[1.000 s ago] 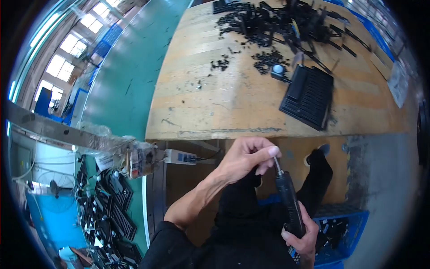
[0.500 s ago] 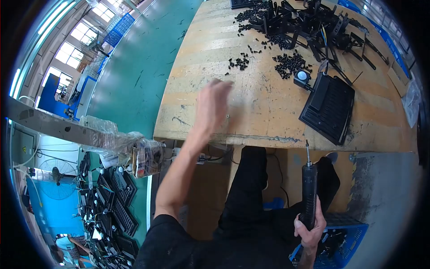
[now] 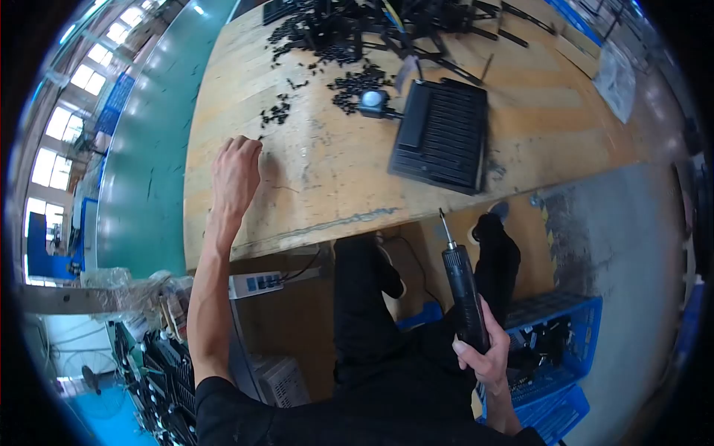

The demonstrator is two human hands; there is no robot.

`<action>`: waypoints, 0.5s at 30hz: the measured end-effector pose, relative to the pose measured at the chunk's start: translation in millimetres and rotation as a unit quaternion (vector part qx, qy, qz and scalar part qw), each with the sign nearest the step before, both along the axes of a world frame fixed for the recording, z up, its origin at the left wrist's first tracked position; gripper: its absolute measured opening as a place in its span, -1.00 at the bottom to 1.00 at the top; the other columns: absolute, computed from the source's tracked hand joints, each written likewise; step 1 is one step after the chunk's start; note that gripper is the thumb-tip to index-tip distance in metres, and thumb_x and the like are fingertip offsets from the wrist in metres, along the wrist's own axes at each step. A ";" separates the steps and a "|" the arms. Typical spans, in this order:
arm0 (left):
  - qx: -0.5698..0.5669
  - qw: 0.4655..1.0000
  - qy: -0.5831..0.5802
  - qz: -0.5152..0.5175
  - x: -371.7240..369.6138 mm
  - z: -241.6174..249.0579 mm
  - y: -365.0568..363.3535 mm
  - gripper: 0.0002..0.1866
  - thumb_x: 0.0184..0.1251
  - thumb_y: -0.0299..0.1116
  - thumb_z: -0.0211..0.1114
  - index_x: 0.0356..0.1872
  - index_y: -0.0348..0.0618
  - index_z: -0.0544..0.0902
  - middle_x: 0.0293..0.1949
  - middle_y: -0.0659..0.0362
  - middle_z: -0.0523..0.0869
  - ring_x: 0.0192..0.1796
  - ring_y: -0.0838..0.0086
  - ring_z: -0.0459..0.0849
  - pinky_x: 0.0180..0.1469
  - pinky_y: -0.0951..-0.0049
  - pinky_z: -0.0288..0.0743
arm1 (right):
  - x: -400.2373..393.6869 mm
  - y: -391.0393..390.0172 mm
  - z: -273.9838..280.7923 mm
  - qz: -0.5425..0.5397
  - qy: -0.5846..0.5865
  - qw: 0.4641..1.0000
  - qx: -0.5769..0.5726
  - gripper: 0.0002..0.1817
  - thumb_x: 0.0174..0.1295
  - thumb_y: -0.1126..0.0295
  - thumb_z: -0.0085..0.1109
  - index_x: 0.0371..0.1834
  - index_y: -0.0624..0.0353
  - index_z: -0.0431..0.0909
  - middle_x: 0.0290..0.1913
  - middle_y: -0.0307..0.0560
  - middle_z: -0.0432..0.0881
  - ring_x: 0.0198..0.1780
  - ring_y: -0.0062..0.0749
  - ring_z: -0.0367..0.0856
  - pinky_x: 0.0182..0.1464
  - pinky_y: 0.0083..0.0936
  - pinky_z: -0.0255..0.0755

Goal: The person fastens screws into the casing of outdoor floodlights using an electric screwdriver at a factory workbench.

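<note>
My left hand (image 3: pixel 236 175) rests low over the wooden table, its fingers curled into a pinch. A single small black screw (image 3: pixel 260 137) shows right at the fingertips, just in front of a small cluster of black screws (image 3: pixel 276 112). Wrapped around the black body of an electric screwdriver (image 3: pixel 463 293) is my right hand (image 3: pixel 485 349), in front of the table edge. The screwdriver's thin bit points up and away from me. A black ribbed panel lamp (image 3: pixel 445 137) lies on the table to the right of my left hand, with a white-domed sensor (image 3: pixel 373 101) on its near-left corner.
Larger screw piles (image 3: pixel 357 85) and a heap of black brackets (image 3: pixel 416 26) cover the far side. A clear plastic bag (image 3: pixel 616 80) lies at the right. Below the table are a power strip (image 3: pixel 255 283) and a blue crate (image 3: pixel 591 334) holding black parts.
My view has turned to the right. My left hand has reached forward to the small screw cluster, its fingertips now at a lone screw. My right hand keeps hold of the electric screwdriver.
</note>
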State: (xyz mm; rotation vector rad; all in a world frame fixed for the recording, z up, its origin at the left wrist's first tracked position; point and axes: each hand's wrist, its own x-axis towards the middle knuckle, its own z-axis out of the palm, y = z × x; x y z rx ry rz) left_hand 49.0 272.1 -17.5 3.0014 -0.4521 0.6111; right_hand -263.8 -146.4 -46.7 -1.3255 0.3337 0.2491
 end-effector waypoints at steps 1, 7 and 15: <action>-0.086 0.996 0.015 0.014 -3.3 6.2 -19.6 -0.88 0.46 -0.48 0.30 -0.15 -0.21 0.79 -0.13 0.02 0.79 0.02 0.08 0.75 0.16 0.12 0.62 | 0.1 -1.3 -0.9 -0.001 -0.004 1.000 0.002 -0.06 0.24 0.56 0.44 0.70 0.40 0.20 -0.25 -0.15 0.67 -0.52 -0.68 0.55 -0.48 -0.66 0.44; -0.219 0.973 -0.024 -0.075 7.6 8.8 -94.2 -0.86 0.52 -0.46 0.38 -0.06 -0.30 0.80 -0.15 0.03 0.84 -0.16 0.26 0.84 -0.04 0.37 0.68 | -0.5 -4.8 1.0 -0.013 0.007 1.000 0.010 -0.06 0.24 0.55 0.43 0.70 0.39 0.19 -0.23 -0.16 0.67 -0.52 -0.69 0.53 -0.51 -0.67 0.43; -0.252 0.967 0.006 0.031 -15.4 29.8 -15.3 -0.83 0.45 -0.46 0.39 -0.07 -0.26 0.86 -0.19 -0.01 0.86 -0.23 0.18 0.83 -0.10 0.31 0.63 | -7.2 -13.1 -8.6 -0.021 0.000 1.000 0.002 -0.06 0.18 0.49 0.37 0.69 0.40 0.20 -0.31 -0.13 0.65 -0.56 -0.65 0.52 -0.54 -0.70 0.43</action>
